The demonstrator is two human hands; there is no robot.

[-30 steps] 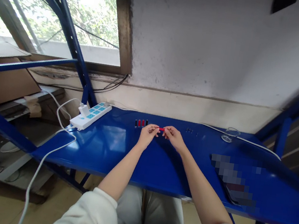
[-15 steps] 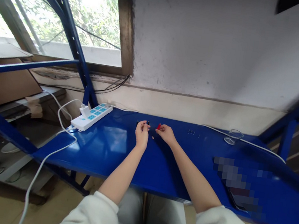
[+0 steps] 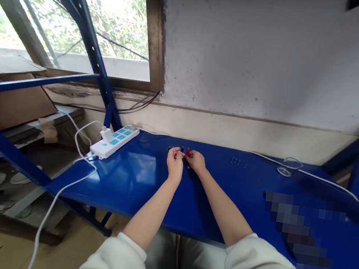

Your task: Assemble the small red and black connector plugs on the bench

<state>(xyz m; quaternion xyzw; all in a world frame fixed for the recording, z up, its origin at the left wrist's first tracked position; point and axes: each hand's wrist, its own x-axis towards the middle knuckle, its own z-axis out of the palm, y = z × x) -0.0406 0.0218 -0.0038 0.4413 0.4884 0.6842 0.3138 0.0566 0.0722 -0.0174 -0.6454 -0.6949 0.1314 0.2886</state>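
Observation:
Near the back edge of the blue table (image 3: 144, 192), my two hands are close together. My left hand (image 3: 175, 163) is closed around something small; a dark piece (image 3: 182, 149) shows at its fingertips, its kind too small to make out. Between the fingertips of my right hand (image 3: 197, 161) is a small red piece (image 3: 188, 152), upright and beside the dark one. Whether the two pieces touch I cannot tell. A tiny object (image 3: 188, 167) lies on the table just below the right fingertips.
A white power strip (image 3: 114, 142) with a plugged-in charger lies at the left. Several tiny parts (image 3: 238, 162) sit right of my hands. Farther right are a clear round item (image 3: 284, 171), a white cable (image 3: 331, 180) and a blurred-out dark object (image 3: 296, 228).
My right hand has moved left with the red piece, closer to the dark piece at my left hand. The view has turned slightly.

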